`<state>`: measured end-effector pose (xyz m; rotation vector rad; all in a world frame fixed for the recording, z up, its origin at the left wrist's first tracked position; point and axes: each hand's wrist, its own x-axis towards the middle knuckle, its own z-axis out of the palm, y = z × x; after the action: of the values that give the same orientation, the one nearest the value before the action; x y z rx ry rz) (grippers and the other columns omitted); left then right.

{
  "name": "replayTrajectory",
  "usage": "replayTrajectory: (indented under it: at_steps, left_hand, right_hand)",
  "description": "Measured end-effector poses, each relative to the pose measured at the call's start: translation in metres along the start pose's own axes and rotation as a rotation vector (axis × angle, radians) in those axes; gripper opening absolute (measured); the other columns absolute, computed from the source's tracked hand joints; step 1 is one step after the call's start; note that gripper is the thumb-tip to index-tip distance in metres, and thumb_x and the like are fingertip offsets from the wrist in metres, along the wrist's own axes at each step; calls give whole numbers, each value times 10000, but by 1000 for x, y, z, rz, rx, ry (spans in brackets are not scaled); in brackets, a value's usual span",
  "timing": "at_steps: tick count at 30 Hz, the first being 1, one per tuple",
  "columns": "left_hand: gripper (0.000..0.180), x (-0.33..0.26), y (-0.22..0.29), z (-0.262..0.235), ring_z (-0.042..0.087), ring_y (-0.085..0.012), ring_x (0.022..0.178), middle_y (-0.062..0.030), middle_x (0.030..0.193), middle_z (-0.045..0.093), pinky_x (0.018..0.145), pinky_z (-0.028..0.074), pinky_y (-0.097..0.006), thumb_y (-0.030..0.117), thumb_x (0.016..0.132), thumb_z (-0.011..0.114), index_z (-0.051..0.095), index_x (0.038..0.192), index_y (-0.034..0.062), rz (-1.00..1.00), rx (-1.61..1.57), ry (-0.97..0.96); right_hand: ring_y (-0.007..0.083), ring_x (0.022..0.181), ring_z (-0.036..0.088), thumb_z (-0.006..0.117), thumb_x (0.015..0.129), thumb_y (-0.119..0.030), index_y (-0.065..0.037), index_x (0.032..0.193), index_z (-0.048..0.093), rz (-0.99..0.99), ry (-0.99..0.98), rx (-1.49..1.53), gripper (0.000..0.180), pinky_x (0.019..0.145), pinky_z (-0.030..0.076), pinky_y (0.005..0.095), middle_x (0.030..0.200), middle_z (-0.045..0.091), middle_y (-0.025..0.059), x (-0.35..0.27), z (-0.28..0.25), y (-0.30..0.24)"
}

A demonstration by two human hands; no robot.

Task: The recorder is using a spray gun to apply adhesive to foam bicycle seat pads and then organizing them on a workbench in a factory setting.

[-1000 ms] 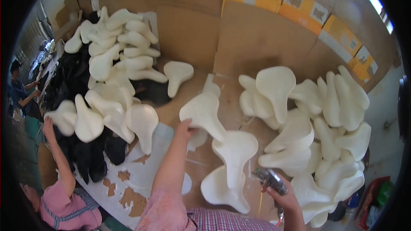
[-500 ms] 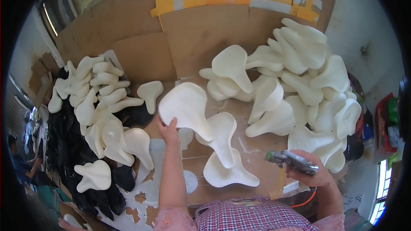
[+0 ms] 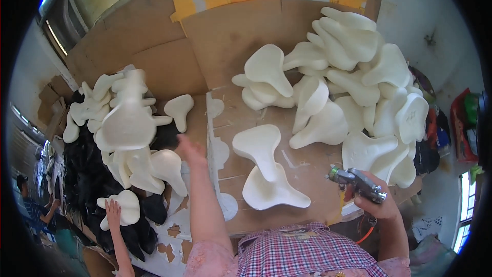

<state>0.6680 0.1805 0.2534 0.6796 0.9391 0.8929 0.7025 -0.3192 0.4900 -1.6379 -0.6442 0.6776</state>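
Note:
My right hand grips a metal spray gun with an orange hose, right of the middle. Over the cardboard, my left hand is stretched out and blurred, with nothing in it. Left of it, a white foam saddle pad, smeared by motion, is over the left pile, apart from my fingers. Two more saddle pads lie in front of me: one pad overlaps the nose of a nearer pad. A small pad lies just beyond my left hand.
A large heap of saddle pads fills the right side. Black covers lie under the left pile. At lower left another person's hand touches a pad. Cardboard lines the back.
My left hand has let go of the saddle pad, which has moved left over the left pile. Another person's hand has reached a pad at lower left. The spray gun stays in my right hand.

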Motion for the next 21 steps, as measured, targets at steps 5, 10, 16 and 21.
replayTrajectory:
  at_steps: [5,10,16,21]
  left_hand:
    - [547,-55,-108,29,582,-322,1008,-164,1116,570,826,518,-538,380,862,645,467,1246,34,-741,427,-337]
    - [402,-83,-94,59,633,-353,957,-195,1173,555,739,571,-534,117,888,550,422,1256,20,-499,389,-431]
    - [559,-71,-60,47,647,-281,901,-159,1174,535,604,612,-401,32,855,545,298,1355,71,-79,334,-268]
    - [474,-51,-49,32,653,-281,884,-148,1135,568,600,607,-378,115,873,554,384,1312,60,-67,202,-261]
  right_hand:
    - [164,882,612,667,810,-3,-3,1321,449,-10,24,22,556,786,499,316,954,633,79,-10,-7,8]
    - [164,874,610,690,786,-14,-8,1316,454,-80,122,-44,580,781,497,316,961,633,89,-27,-11,-7]
    - [138,829,612,713,763,-22,-9,1210,559,64,5,-130,473,754,484,271,957,644,66,-39,-23,-13]
    - [167,778,620,716,761,-68,5,1251,524,-24,85,23,532,727,505,301,974,644,114,-24,-21,-6]
